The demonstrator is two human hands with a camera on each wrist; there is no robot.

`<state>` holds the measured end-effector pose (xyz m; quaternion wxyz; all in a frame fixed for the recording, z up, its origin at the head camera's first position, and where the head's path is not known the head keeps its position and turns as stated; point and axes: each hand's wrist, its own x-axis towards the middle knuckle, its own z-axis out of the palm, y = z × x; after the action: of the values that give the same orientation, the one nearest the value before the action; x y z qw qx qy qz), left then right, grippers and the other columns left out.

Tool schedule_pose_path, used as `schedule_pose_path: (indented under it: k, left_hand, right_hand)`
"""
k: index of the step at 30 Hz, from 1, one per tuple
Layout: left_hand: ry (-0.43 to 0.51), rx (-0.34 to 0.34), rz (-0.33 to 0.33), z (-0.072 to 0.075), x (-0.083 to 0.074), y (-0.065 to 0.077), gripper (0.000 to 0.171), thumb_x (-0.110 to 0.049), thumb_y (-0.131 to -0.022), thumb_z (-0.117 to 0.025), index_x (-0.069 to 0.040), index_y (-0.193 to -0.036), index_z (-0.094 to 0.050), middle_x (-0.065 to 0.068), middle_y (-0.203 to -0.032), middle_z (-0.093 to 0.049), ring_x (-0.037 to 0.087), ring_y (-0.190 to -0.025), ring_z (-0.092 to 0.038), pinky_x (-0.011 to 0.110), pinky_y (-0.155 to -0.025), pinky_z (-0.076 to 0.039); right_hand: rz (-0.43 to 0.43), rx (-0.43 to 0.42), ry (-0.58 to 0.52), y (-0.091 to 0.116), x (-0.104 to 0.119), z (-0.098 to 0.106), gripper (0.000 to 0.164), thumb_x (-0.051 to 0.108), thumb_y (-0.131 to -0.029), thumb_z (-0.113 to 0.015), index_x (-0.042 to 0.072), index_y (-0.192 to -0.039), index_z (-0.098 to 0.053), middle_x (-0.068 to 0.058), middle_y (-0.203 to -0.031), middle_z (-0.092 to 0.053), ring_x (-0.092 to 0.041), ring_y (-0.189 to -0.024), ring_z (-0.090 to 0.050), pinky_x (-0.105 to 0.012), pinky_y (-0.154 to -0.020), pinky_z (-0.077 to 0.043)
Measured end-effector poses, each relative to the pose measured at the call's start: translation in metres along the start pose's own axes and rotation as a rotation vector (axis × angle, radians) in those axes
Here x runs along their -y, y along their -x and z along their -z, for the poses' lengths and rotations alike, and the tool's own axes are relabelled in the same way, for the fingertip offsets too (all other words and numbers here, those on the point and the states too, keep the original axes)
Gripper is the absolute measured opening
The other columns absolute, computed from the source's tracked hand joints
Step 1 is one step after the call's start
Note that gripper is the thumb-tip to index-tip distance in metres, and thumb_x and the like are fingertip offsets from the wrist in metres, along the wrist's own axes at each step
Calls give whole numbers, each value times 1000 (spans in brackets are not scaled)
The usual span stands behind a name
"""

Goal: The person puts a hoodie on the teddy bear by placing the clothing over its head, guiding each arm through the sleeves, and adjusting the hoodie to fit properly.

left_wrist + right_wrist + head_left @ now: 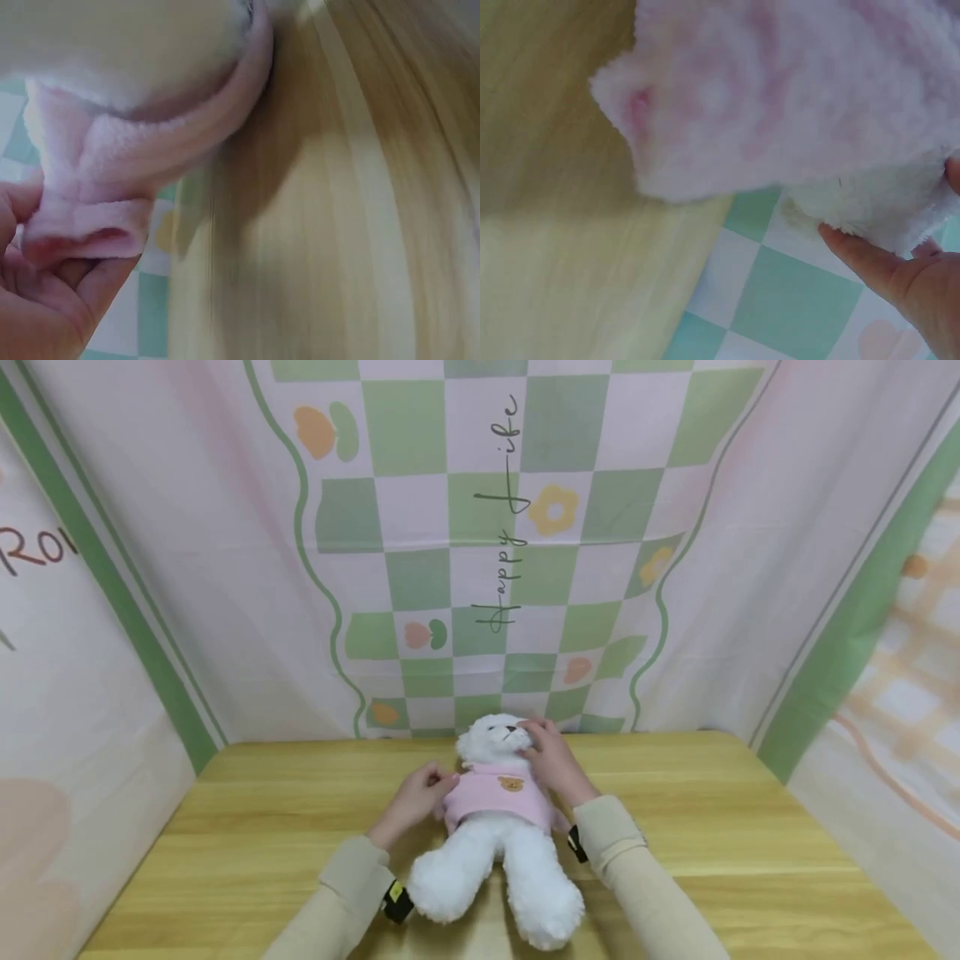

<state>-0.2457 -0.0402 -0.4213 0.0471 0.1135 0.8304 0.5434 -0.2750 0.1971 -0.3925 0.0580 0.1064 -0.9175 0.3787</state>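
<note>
A white plush teddy bear lies on its back on the wooden table, legs toward me. It wears a pink shirt with a small brown bear-face patch on the chest. My left hand pinches the shirt's sleeve on the left; in the left wrist view the sleeve's cuff gapes beside the left fingers, and no paw shows in it. With fingers and thumb at either side, my right hand grips the bear's head. The other sleeve hangs loose in the right wrist view.
The wooden table extends to both sides of the bear. Behind it rises a green-and-white checked cloth lettered "Happy Life". Printed cloths flank the table at left and right.
</note>
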Motion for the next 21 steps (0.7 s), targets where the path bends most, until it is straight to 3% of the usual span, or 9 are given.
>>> schedule_pose_path:
  k: [4,7,10,15,21]
  left_hand:
    - [-46,-62,9,4,2,0,27,-29,-96,-56,-4,-103,-62,13,-102,-66,19,-92,-61,30,-75,-52]
    - [-63,-132,24,12,2,4,27,-29,-96,-55,-5,-106,-62,13,-103,-66,21,-93,-62,30,-74,-52]
    - [-127,-170,29,20,1,7,21,-26,-95,-55,-8,-99,-65,9,-98,-67,19,-89,-61,28,-73,-49]
    - [-177,-96,-1,27,1,7,18,-17,-90,-57,-7,-93,-72,8,-95,-71,16,-85,-62,27,-71,-50]
    - [-105,5,-21,24,6,5,21,-11,-95,-53,2,-99,-69,14,-89,-69,21,-68,-61,30,-61,-52]
  right_hand:
    - [-13,1,-6,1,-5,-1,44,15,-95,-57,3,-136,-48,-26,-145,-36,-45,-133,-38,-58,-111,-32]
    - [-27,8,-13,4,-9,-1,48,17,-95,-56,3,-140,-44,-25,-142,-37,-45,-131,-40,-59,-110,-32]
    - [-39,10,-22,6,-10,1,49,19,-96,-56,4,-140,-43,-24,-141,-37,-44,-131,-40,-59,-111,-31]
    - [-41,16,-15,6,-9,2,50,20,-96,-56,4,-141,-42,-24,-143,-36,-44,-133,-38,-59,-111,-31]
    - [-8,-18,14,10,-7,1,52,21,-95,-57,6,-142,-42,-25,-145,-34,-46,-133,-38,-59,-110,-32]
